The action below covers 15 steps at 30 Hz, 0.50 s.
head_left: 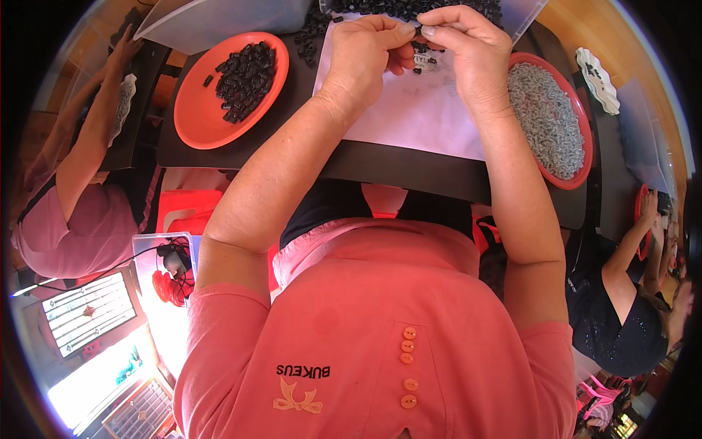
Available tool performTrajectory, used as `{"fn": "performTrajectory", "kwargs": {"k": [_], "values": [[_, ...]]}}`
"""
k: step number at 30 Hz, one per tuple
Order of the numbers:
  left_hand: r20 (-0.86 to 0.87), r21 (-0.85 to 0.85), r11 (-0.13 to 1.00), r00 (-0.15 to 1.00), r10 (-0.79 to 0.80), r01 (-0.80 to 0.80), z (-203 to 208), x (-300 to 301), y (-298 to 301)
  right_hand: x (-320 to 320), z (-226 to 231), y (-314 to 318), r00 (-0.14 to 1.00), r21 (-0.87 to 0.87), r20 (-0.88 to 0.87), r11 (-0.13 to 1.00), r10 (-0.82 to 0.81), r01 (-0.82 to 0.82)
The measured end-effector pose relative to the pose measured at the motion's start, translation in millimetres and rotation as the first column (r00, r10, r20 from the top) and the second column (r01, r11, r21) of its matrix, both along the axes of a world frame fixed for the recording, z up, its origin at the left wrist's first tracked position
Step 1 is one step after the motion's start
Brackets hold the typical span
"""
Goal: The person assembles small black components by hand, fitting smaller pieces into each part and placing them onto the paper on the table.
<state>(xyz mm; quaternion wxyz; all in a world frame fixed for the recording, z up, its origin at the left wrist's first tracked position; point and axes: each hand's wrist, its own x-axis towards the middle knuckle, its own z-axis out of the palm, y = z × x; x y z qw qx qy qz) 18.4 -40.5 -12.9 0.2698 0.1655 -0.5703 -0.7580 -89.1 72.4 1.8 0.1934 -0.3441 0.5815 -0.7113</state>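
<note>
Both hands meet at the far edge of a white sheet point(409, 124) on a dark table. Between their fingertips is a small black plastic piece point(417, 31), mostly hidden by the fingers. My left hand point(362, 58) pinches it from one side, and my right hand point(474, 58) grips it with thumb and finger from the other. Several small black bits point(424, 66) lie on the sheet below the hands. To the left, an orange-red plate point(194, 121) carries a heap of black plastic pieces point(248, 80). On the right, a red plate point(586, 135) is full of small grey pieces point(547, 121).
A translucent bin point(219, 22) stands at the far left, and loose black pieces point(409, 9) are piled at the far edge. One person point(80, 219) sits to my left, another point(621, 314) to my right. A white scalloped dish point(598, 80) lies beyond the red plate.
</note>
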Motion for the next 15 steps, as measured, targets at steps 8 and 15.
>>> {"fn": "performTrajectory", "kwargs": {"k": [8, 15], "values": [[0.012, -0.134, 0.988, 0.997, 0.077, -0.074, 0, 1, 5, -12, -22, -6, 0.930, -0.006, -0.362, 0.998, -0.063, 0.065], [-0.019, -0.231, 0.964, 0.992, 0.128, -0.129, 1, 1, 9, 6, 2, 4, 0.910, 0.009, -0.410, 0.997, -0.066, 0.077]]}}
